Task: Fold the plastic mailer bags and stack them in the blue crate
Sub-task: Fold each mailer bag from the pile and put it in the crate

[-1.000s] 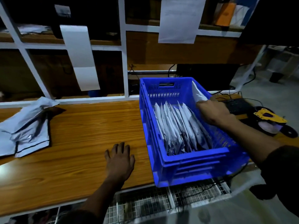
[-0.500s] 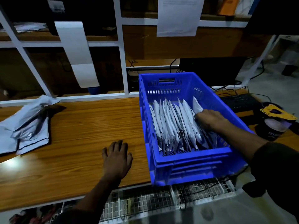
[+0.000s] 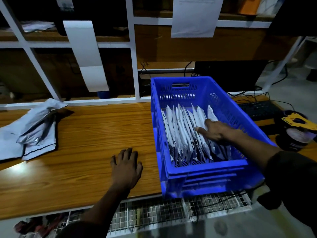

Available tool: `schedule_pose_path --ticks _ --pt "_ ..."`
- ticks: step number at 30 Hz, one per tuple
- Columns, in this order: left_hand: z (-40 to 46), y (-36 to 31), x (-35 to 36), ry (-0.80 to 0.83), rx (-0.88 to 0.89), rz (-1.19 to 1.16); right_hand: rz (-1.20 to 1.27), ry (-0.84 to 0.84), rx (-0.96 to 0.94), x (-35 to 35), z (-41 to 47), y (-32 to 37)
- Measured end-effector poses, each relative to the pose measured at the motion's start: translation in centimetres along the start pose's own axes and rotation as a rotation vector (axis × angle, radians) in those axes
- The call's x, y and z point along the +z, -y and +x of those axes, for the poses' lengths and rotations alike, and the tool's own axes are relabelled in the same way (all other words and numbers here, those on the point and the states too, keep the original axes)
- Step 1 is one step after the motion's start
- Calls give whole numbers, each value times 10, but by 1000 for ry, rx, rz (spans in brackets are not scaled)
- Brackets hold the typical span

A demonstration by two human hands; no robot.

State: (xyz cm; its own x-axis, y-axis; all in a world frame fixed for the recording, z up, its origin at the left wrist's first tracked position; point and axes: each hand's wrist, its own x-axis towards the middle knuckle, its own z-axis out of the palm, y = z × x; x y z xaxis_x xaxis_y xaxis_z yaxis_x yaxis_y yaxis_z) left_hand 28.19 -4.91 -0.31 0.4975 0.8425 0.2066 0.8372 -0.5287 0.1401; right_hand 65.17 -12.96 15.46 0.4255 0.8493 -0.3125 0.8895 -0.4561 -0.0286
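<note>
Inside the blue crate (image 3: 202, 170) we already have a row of folded mailer bags (image 3: 183, 134) standing on edge, filling its left and middle. Our right hand (image 3: 216, 132) lies open on the rightmost bags, fingers spread, pressing them in line and gripping nothing. Left of the crate, our left hand (image 3: 127, 167) rests flat and empty on the wooden bench (image 3: 82, 127). Further left, a loose pile of unfolded mailers (image 3: 32, 129) awaits folding, so the job looks partly done.

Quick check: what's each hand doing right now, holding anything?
Left hand: open, flat on the wooden table, holding nothing.
Right hand: open, fingers spread against the folded mailer bags in the blue crate, gripping none.
</note>
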Motion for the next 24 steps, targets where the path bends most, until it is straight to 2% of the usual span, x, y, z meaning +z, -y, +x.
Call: schedule_pose_path --ticks 5,13,20,24 --pt "-1 1 1 -2 6 5 66 83 60 4 6 12" --pt "-1 1 0 25 -8 0 142 116 168 14 30 11" --pt "0 -1 0 6 -19 0 299 -37 20 11 39 14" --pt "0 -1 0 11 -18 9 344 -39 -41 7 35 17"
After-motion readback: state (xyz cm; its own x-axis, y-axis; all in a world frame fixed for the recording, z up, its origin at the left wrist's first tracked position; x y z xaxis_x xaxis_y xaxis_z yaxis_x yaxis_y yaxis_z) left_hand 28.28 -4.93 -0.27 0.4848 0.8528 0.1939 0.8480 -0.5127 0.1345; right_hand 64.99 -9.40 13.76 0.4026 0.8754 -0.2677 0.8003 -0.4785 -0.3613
